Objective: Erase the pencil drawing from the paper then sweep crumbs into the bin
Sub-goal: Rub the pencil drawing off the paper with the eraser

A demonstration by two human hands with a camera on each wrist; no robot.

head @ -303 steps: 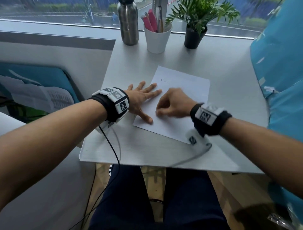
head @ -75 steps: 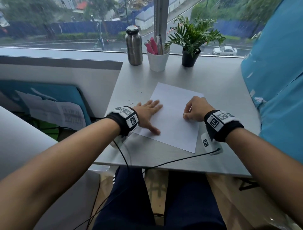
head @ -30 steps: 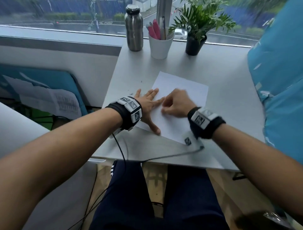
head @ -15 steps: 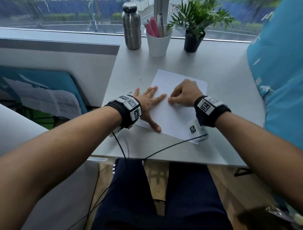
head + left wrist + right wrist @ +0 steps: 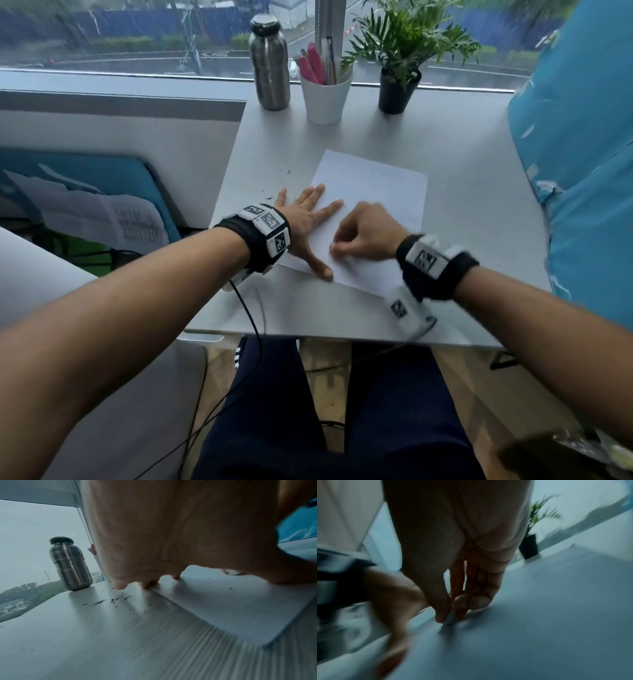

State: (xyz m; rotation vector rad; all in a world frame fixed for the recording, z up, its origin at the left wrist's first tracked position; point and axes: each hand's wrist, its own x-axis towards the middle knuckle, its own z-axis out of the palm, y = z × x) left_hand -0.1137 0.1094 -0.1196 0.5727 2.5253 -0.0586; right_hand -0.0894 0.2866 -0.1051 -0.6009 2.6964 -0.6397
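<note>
Paper (image 5: 373, 192) lies flat mid-table (image 5: 479, 164). Left hand (image 5: 305, 222), fingers spread straight, pins its left edge. Right hand (image 5: 366, 231) pinches a small eraser (image 5: 450, 618) against the sheet. Judgement: short strokes, firm hold-down. Crumbs (image 5: 113, 600) lie just left of the sheet.

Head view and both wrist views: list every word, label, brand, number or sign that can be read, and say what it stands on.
None can be read.
Printed sheets left of the desk: lines of text, too blurred to read.
Wrist bands: black-and-white square code markers, no letters.
Paper: no writing legible.
Steel bottle: no label visible.
</note>
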